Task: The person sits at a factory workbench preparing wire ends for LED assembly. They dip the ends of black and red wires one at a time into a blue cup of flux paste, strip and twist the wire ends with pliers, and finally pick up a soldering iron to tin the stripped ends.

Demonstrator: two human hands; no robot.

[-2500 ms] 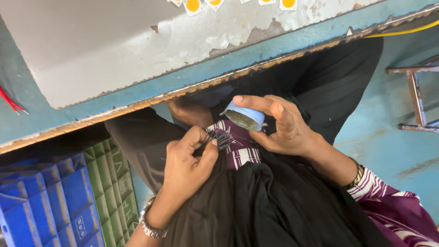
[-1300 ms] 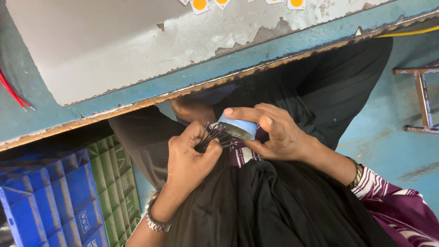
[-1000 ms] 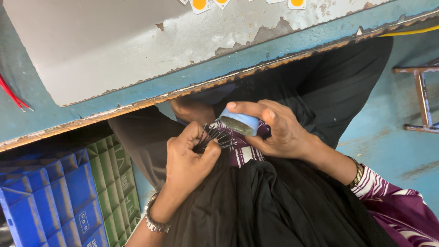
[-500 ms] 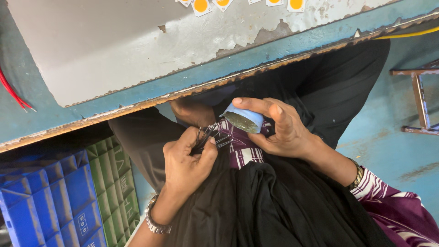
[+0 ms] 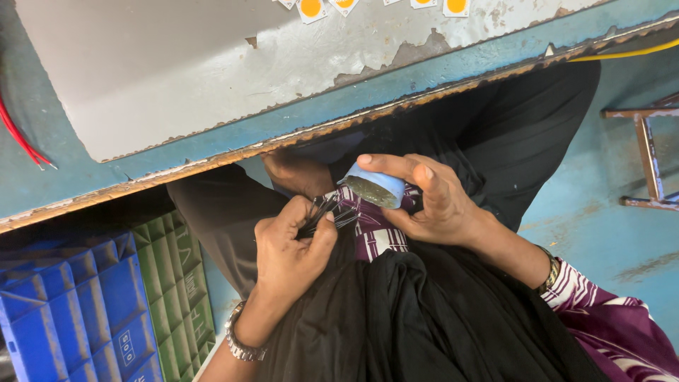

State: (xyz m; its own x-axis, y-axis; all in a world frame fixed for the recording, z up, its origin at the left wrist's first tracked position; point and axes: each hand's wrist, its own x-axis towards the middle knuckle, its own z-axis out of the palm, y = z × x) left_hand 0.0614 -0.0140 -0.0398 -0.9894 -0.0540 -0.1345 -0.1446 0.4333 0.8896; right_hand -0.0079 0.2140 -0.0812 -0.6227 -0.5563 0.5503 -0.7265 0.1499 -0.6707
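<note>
My right hand point(image 5: 431, 201) holds a small round light-blue container point(image 5: 375, 187) tilted on its side over my lap, its open mouth showing greenish-grey contents. My left hand point(image 5: 290, 247) pinches a bunch of thin dark wires point(image 5: 322, 211) just left of the container. Both hands are below the edge of the blue workbench point(image 5: 212, 145), above black cloth and a purple-and-white patterned fabric point(image 5: 371, 237).
Small white squares with orange-yellow round centres point(image 5: 311, 7) lie on the grey bench top. Red wires point(image 5: 21, 138) hang at the left. A blue crate point(image 5: 64, 311) and a green crate point(image 5: 173, 290) stand on the floor at the left. A metal stool frame point(image 5: 647, 155) stands at the right.
The container has swung between level and tilted in my right hand; it now shows its open mouth again. My left hand stays by it with the wires.
</note>
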